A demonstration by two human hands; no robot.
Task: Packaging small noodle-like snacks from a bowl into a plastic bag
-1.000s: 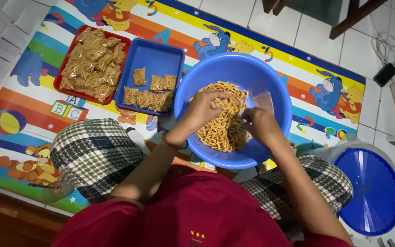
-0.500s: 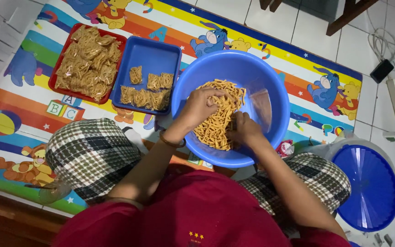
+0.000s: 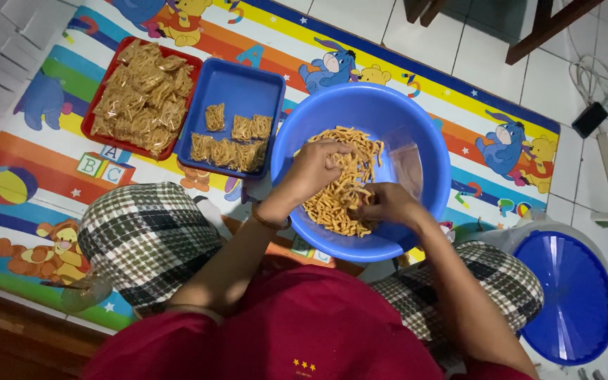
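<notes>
Both hands are down in the big blue basin (image 3: 427, 141), working the pile of fried snack sticks (image 3: 343, 186). The left hand (image 3: 312, 169) is curled loosely over the top of the heap, fingers closed round a small pinch of sticks. The right hand (image 3: 388, 204) has slid down from half a second back and now sits low on the near edge of the pile, fingers bunched narrow on a few sticks. So it looks like the person has gone from stirring the heap to gathering up a portion. Just past the right hand, a clear plastic bag (image 3: 408, 165) lies against the basin wall, untouched.

Out beyond the left hand sits a blue tray (image 3: 237, 88) with a handful of filled packets (image 3: 230, 144), and further out a red tray (image 3: 100, 98) heaped with many more. Off to the right hand's side, on the tiled floor, there's a round blue lid (image 3: 564, 295). Everything rests on a colourful cartoon play mat (image 3: 29, 162).
</notes>
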